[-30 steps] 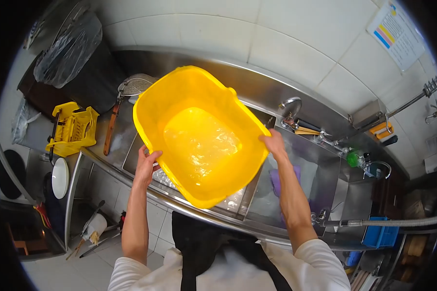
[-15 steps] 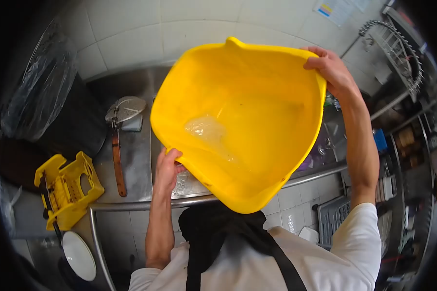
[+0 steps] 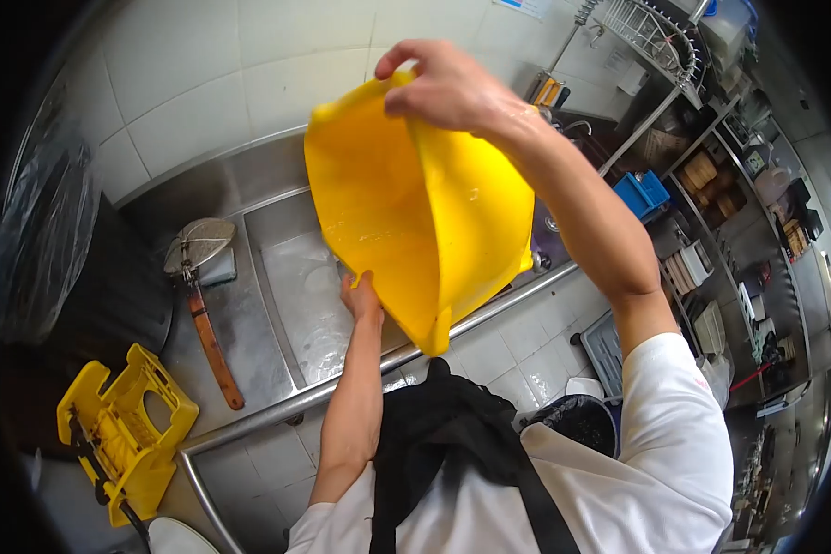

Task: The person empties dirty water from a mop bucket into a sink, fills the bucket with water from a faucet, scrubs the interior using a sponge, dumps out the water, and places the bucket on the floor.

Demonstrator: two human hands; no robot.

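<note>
A large yellow mop bucket (image 3: 475,217) is held above the sink (image 3: 295,268), tipped on its side with its opening facing left. My right hand (image 3: 448,85) is closed over the rim at its top corner. Lower down, my left hand (image 3: 364,297) grips the bottom edge of the rim, thumb on the inside. Wet streaks show on the bucket's inner wall. Water and foam lie on the sink's bottom. At the lower left stands a yellow mop wringer (image 3: 129,425), apart from both hands.
A wooden-handled mesh strainer (image 3: 214,337) lies on the steel counter beside the sink. Behind it stands a dark bin (image 3: 111,277) with a clear liner. A metal rail (image 3: 305,402) runs along the front. Shelves with a blue basket (image 3: 642,194) are at right.
The bucket has turned from facing me to facing left, and the water seen inside has left it. My right hand has swung left over the top; the sink's bottom now shows.
</note>
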